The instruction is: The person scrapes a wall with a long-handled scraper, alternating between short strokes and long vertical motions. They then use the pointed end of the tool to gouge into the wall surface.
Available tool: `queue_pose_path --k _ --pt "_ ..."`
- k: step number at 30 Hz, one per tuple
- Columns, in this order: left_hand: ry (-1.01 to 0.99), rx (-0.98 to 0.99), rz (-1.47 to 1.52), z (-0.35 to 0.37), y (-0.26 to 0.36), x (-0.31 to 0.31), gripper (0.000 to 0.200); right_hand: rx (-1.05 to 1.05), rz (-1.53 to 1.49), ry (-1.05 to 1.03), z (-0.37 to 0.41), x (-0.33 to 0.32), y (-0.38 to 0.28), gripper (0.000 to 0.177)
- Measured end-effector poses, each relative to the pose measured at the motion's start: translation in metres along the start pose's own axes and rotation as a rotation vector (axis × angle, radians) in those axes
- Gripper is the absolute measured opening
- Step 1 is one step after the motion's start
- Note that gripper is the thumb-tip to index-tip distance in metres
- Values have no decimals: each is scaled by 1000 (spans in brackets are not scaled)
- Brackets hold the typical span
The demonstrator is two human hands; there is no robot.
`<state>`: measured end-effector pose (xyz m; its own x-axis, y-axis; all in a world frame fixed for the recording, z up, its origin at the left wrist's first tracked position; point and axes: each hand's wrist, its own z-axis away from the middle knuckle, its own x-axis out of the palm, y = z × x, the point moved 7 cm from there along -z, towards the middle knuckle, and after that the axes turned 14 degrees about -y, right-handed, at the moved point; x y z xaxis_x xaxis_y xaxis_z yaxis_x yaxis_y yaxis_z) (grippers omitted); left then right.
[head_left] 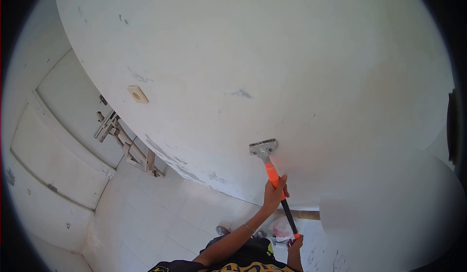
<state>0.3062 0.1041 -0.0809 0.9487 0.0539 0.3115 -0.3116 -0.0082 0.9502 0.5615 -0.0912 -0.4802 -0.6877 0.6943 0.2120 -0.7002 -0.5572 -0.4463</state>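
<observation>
A long-handled scraper (271, 172) with an orange and black handle and a wide metal head slants up against the white wall (204, 126). The blade end lies at the wall surface. My left hand (276, 192) is wrapped around the orange part of the handle, below the head. Lower down, my right hand (295, 243) grips the orange end of the handle, near my body. Grey patches of worn paint (241, 94) mark the wall to the left of the blade.
A cream wall socket (138, 94) sits to the upper left. Past the wall's edge stands a worn wooden trestle (129, 143) near a white panelled door (48, 140). Pale tiles (160, 218) cover the floor. A pinkish plastic bag (282, 227) lies by my feet, near a wooden strip (305, 215).
</observation>
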Motion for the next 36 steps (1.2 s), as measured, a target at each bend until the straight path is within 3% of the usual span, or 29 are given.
queue_pose_path --k 4,6,8,11,13,17,25,29,32,36 --pt "-13 -57 41 -4 21 5 34 -7 125 -2 3 6 -15 42" --pt "20 33 5 -11 65 4 34 -78 50 -61 21 43 -30 47" --pt "40 35 34 -10 65 5 35 -120 2 -54 37 54 -43 46" --pt "45 31 33 -8 50 9 36 -82 195 19 37 25 -41 48" --pt "36 -11 21 -2 36 10 37 -66 190 43 31 11 -31 48" --pt "73 7 -39 -3 85 8 41 -58 172 69 60 35 -29 43" --pt "84 -35 -38 6 66 11 46 -29 285 63 63 -1 -22 38" --pt "49 -10 -42 1 94 13 42 -74 283 29 69 6 -32 38" --pt "57 -50 -16 4 70 15 47 -89 321 4 76 -2 -36 38" --pt "24 -40 1 5 74 27 48 -102 356 122 79 -17 -58 37"
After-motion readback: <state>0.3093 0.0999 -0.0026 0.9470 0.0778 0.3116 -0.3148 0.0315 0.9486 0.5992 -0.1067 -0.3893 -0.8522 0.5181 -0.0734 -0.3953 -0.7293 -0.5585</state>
